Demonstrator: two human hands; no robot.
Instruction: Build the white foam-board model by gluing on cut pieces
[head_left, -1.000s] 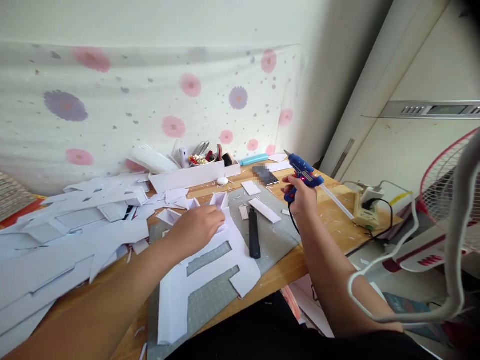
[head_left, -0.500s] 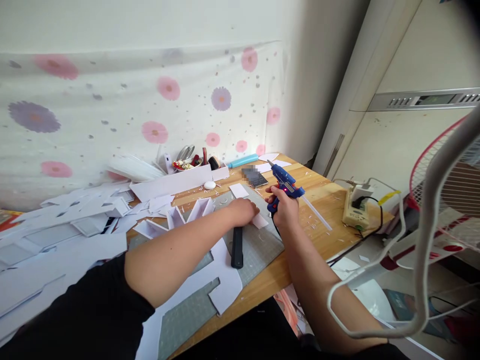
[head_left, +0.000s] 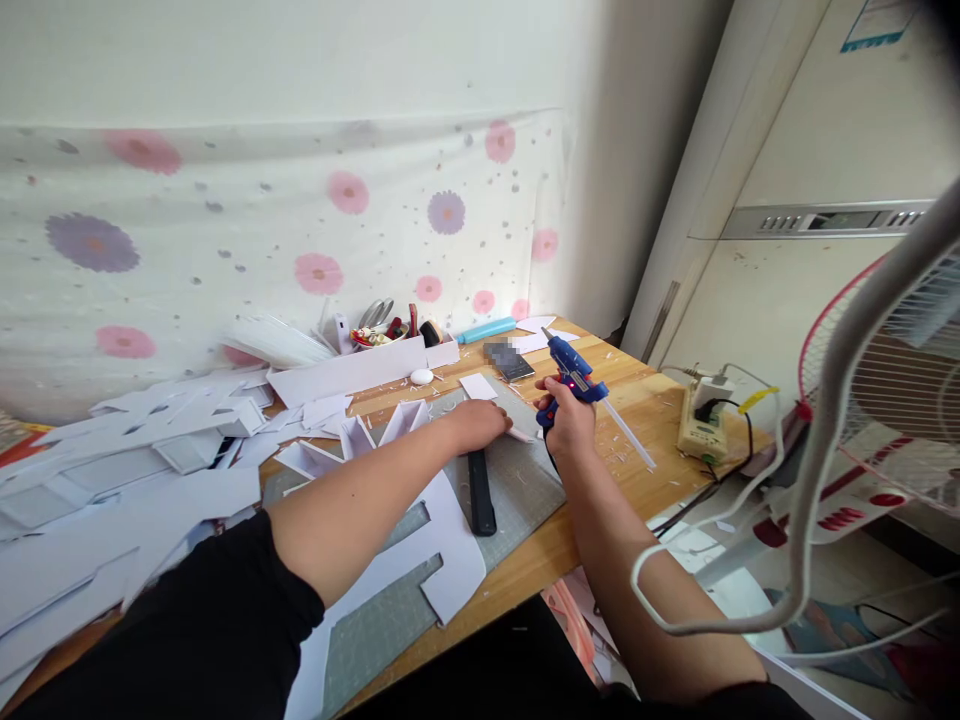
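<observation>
Blue plastic shows in the right hand, whose fingers are wrapped around the grip of a glue gun, held up just off the right side of the grey cutting mat. Its nozzle points up and away from the person, and a pale glue stick trails from its back end over the desk to the mat's right. The left hand reaches over the mat, fingers curled down at a narrow white strip above the mat's right half; whether they already pinch it or only touch it is hidden by the hand.

A black-handled tool lies on the mat, its far end covered by that hand. White cut-out board rests across the mat's near part, partly beneath the left forearm, and white folded pieces stand toward the mat's far left.

The step in hand looks like collecting the strip while the gun is kept ready. Lifting it would, I judge, call for a light fingertip pinch on the edges, clearing the black handle, with the nozzle held well away from the left fingers.
</observation>
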